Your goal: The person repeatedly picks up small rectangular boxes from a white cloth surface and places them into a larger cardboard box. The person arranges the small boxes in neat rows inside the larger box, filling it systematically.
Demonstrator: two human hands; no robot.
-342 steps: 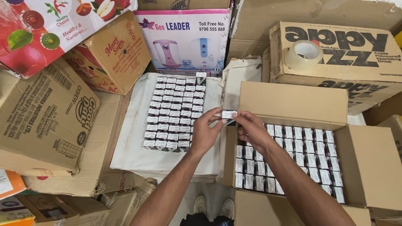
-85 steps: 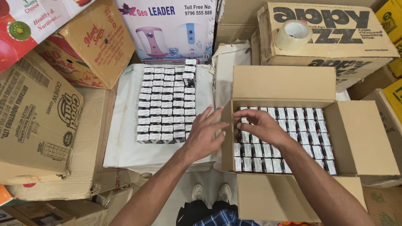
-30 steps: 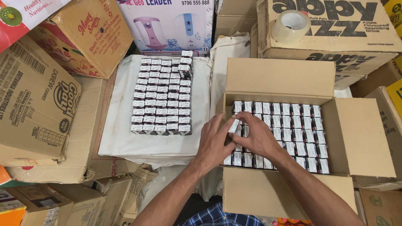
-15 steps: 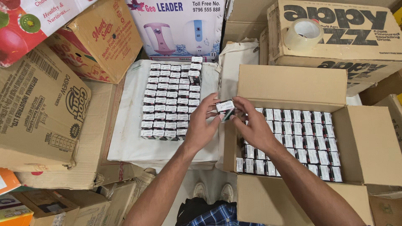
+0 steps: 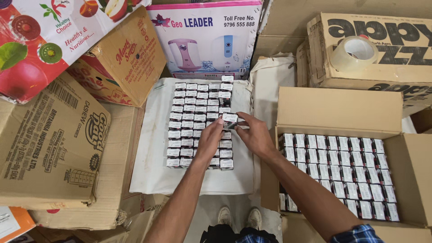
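Both my hands hold one small black-and-white packet [image 5: 230, 118] above the right column of a block of like packets [image 5: 189, 121] laid out in rows on a white cloth [image 5: 148, 153]. My left hand [image 5: 210, 138] grips it from below and the left. My right hand [image 5: 255, 133] pinches its right end. To the right stands an open cardboard box [image 5: 342, 110] filled with rows of the same small packets [image 5: 342, 166].
Cardboard cartons crowd the left [image 5: 49, 144] and back [image 5: 126, 58]. A printed white carton [image 5: 207, 36] stands behind the cloth. A roll of clear tape [image 5: 355, 53] lies on a carton at back right. My shoes [image 5: 238, 218] show below on the floor.
My hands have carried one packet leftward, from over the open box to above the rows on the cloth.
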